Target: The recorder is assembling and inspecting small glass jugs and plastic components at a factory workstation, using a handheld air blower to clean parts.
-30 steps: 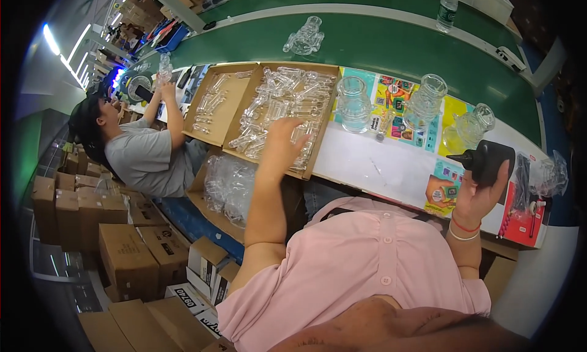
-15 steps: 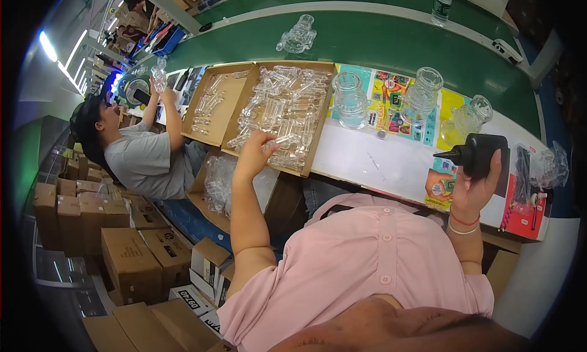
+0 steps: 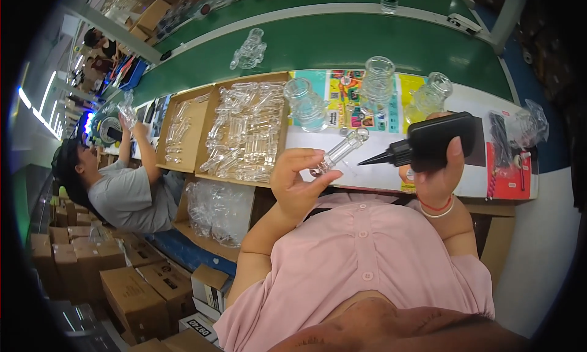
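My left hand (image 3: 298, 179) holds a clear plastic tube (image 3: 340, 151) up in front of my chest, tilted up to the right. My right hand (image 3: 435, 173) grips a black glue gun (image 3: 435, 143) whose pointed black nozzle aims left, close to the tube's lower end. Behind the left hand lies an open cardboard tray (image 3: 208, 134) filled with several clear plastic tubes (image 3: 247, 129). Three clear plastic jars (image 3: 377, 82) stand on the bench beyond both hands.
A second cardboard tray (image 3: 163, 145) lies left of the first. A seated co-worker (image 3: 125, 194) in a grey shirt handles a clear part at left. A green conveyor belt (image 3: 342, 43) runs behind. Cardboard boxes (image 3: 131, 291) pile up at lower left; a plastic bag (image 3: 526, 124) lies at right.
My left hand came out of the tray holding a clear tube and moved right, toward my chest. The glue gun in my right hand swung left, nozzle toward the tube.
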The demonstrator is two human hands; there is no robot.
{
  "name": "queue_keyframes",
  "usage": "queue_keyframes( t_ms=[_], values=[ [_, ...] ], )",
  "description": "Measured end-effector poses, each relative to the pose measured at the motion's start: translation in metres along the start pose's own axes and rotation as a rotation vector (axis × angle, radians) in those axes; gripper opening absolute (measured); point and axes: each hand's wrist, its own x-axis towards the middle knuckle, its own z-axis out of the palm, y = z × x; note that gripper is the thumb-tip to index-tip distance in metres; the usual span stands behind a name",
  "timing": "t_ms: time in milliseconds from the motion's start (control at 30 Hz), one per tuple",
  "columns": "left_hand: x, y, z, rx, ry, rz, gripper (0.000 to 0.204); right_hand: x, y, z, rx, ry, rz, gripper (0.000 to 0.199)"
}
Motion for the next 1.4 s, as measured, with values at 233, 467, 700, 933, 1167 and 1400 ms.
queue_keyframes(
  t_ms=[233,467,700,933,1167,1400],
  values=[
    [0.004,0.01,0.025,-0.319,-0.054,-0.118,0.041,-0.008,-0.015,0.007,-0.271,-0.15,-0.288,0.054],
    [0.009,0.018,0.032,-0.313,-0.028,-0.139,0.041,-0.011,-0.021,0.002,-0.547,-0.196,-0.456,0.052],
    [0.007,0.017,0.032,-0.103,-0.035,0.017,0.044,-0.014,-0.024,-0.011,-0.59,-0.42,-0.576,0.043],
    [0.004,0.017,0.032,-0.067,-0.033,0.035,0.046,-0.013,-0.024,-0.008,-0.556,-0.37,-0.501,0.041],
    [0.004,0.02,0.029,-0.044,-0.069,0.035,0.045,-0.011,-0.03,0.005,-0.502,-0.173,-0.16,0.047],
    [0.002,0.022,0.026,0.025,-0.126,0.05,0.041,-0.01,-0.034,0.003,-0.542,-0.207,-0.186,0.047]
  ],
)
